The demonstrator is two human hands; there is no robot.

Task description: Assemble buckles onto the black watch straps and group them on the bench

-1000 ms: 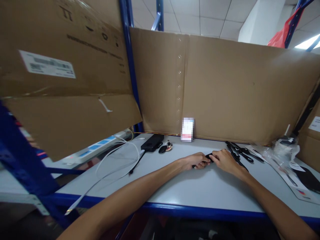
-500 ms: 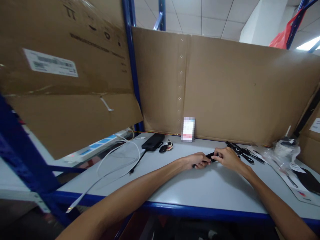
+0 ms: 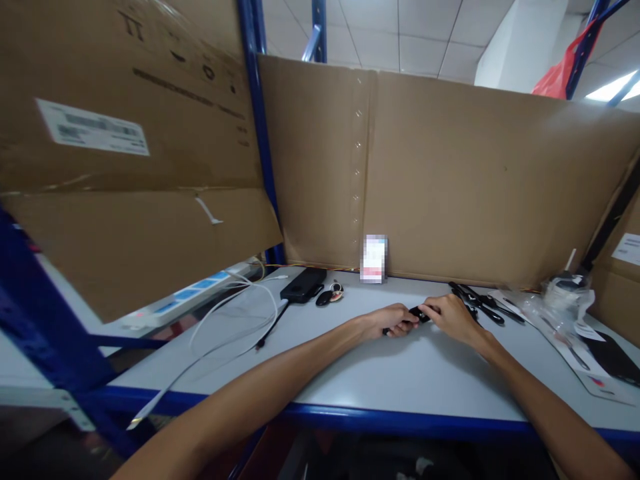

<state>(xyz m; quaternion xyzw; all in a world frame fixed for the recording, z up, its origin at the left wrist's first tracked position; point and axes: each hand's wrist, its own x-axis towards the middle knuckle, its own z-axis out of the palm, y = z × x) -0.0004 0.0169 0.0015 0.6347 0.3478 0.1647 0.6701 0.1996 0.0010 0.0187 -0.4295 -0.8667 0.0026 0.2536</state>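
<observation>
My left hand (image 3: 395,320) is closed around a slim black object (image 3: 419,314), whose kind I cannot make out. One end pokes out below the left hand's fingers, and a short stretch shows between the two hands. My right hand (image 3: 449,313) pinches the other end between thumb and fingers. Both hands hover low over the grey-white shelf (image 3: 370,373). Just beyond the right hand lie several long black tools with handles (image 3: 483,303), partly covered by that hand.
A phone (image 3: 374,259) leans on the cardboard backing (image 3: 450,173). To the left are a black box-shaped device (image 3: 303,285), keys with a black fob (image 3: 325,298), white cables (image 3: 235,337) and a power strip (image 3: 185,299). Clear plastic packaging (image 3: 563,307) lies at the right.
The view has shifted slightly. The right hand's fingers have moved a little on the black object, showing more of its surface. The left hand keeps its hold.
</observation>
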